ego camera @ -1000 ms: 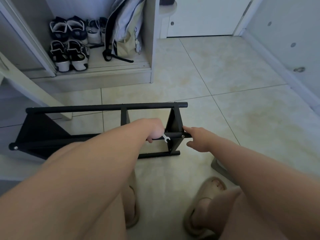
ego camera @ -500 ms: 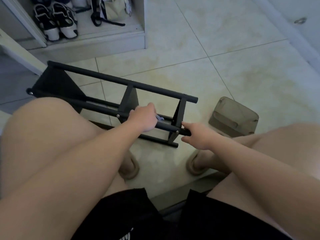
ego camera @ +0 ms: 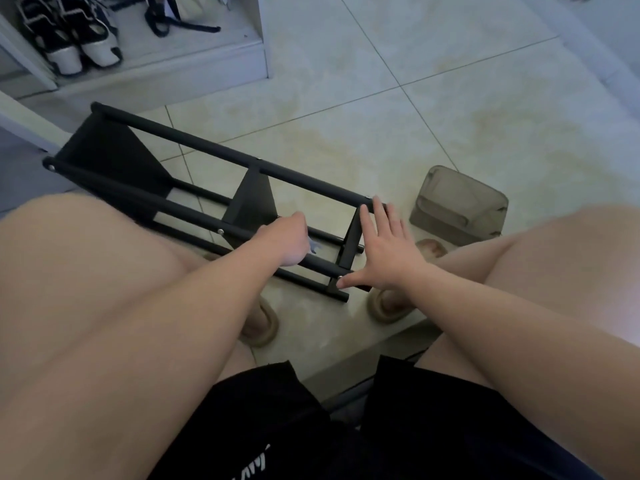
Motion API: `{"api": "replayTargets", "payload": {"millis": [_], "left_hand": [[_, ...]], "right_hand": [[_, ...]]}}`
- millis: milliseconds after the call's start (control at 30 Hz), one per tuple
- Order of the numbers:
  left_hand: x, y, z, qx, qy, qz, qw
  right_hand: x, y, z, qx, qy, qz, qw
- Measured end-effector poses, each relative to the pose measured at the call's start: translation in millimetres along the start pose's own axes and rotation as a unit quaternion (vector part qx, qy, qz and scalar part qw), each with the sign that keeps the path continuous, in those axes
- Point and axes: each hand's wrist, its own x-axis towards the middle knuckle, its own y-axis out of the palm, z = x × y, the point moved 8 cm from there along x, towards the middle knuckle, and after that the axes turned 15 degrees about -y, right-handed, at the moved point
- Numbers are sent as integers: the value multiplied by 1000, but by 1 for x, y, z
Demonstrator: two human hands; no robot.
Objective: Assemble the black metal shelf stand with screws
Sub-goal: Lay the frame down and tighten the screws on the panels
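The black metal shelf stand [ego camera: 194, 143] lies on the tiled floor in front of my knees, its tubes running from far left to near right between triangular side plates. My left hand [ego camera: 285, 242] curls round the near tube and also holds a small silver wrench [ego camera: 313, 247], whose open jaw sticks out beside the tube. My right hand [ego camera: 384, 251] lies flat with spread fingers against the right end plate, fingertips at the top tube's end, thumb by a silver screw [ego camera: 340, 278] on the near tube.
A translucent brown plastic box [ego camera: 460, 204] sits on the floor just right of the stand. A low cabinet shelf [ego camera: 166, 67] with shoes and a bag strap stands at the back left. My bare knees and sandalled feet [ego camera: 388, 304] flank the stand.
My right hand let go of the near tube's end and spread flat against the right end plate. The view tilted further down and the stand appears closer. The left hand keeps its hold.
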Motion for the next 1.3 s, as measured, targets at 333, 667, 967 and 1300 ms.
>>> {"api": "replayTargets", "payload": {"millis": [333,667,967,1300], "left_hand": [[24,4,-10,15,-13,75,997],[55,7,-37,-114,26,205,972],[57,33,-46,-256,-35,336,906],[65,33,-46,-275,-49,290,915]], "right_hand": [[13,6,-7,-21,-45,13,999],[17,7,-6,-11,-45,27,999],[20,7,-6,5,-50,16,999],[21,2,-5,11,-49,19,999]]}}
